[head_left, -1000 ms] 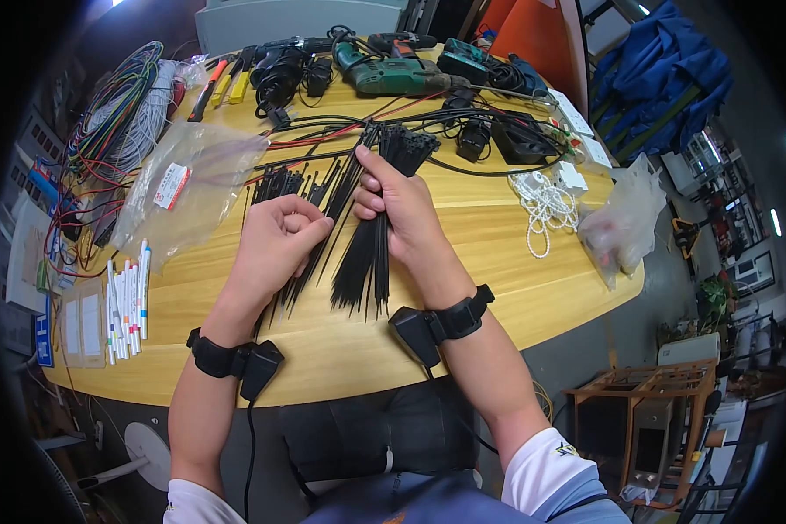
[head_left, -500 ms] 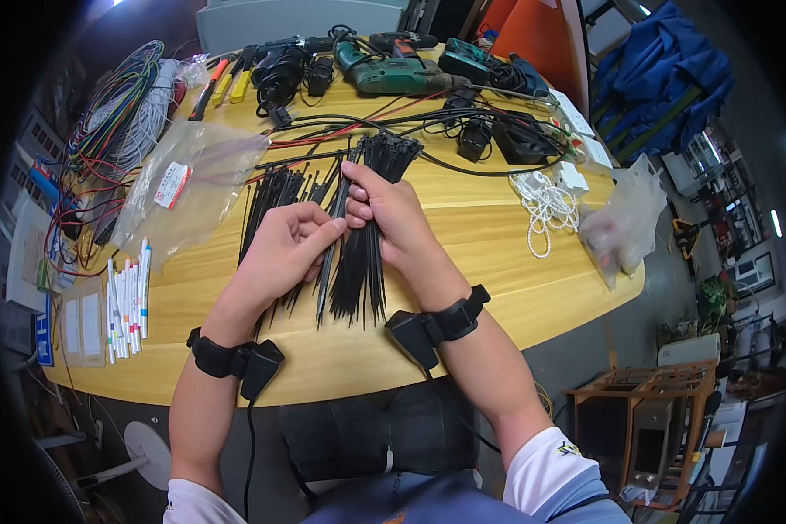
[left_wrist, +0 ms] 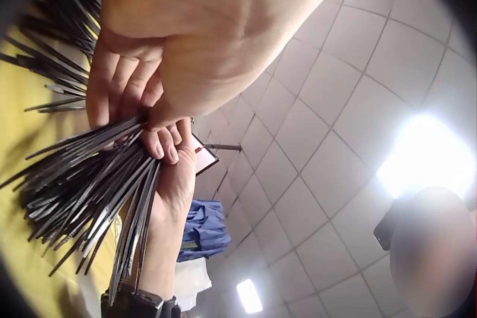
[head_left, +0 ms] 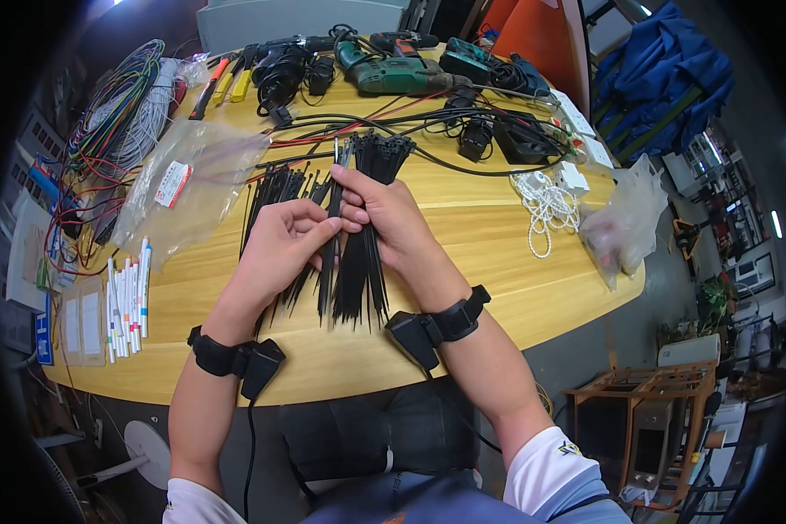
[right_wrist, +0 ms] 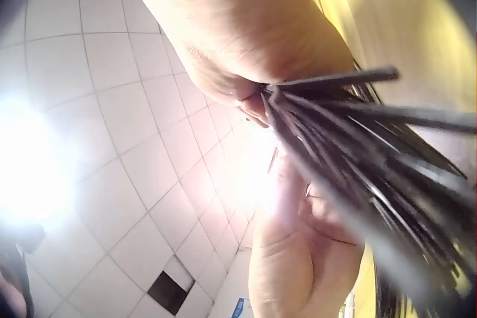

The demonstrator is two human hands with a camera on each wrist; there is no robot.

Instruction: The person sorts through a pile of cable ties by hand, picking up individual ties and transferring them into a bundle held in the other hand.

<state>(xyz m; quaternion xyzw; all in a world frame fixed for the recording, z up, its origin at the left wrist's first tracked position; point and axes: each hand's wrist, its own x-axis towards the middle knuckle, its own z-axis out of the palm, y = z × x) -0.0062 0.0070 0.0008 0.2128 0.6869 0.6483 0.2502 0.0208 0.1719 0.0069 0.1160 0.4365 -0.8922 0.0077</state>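
Note:
A thick bundle of black cable ties (head_left: 355, 271) is gripped round its upper part by my right hand (head_left: 393, 214), heads at the top, tails fanned downward. My left hand (head_left: 279, 244) pinches a few ties at the bundle's left side between thumb and fingers, close to the right fingertips. In the left wrist view the tie tails (left_wrist: 89, 184) spread out below both hands. The right wrist view shows the tails (right_wrist: 373, 161) sticking out of the right fist. More loose black ties (head_left: 275, 188) lie on the table behind my left hand.
A clear plastic bag (head_left: 201, 166) with a label and several markers (head_left: 129, 301) lie at left. Wire coils (head_left: 118, 113), drills (head_left: 397, 77) and black cables (head_left: 428, 118) are at the back. White beaded cord (head_left: 541, 210) and a plastic bag (head_left: 624, 218) are at right.
The bundle in my right hand has moved a little left and stands more upright. Both hands are closer together, and the left fingers now pinch ties at the bundle's side.

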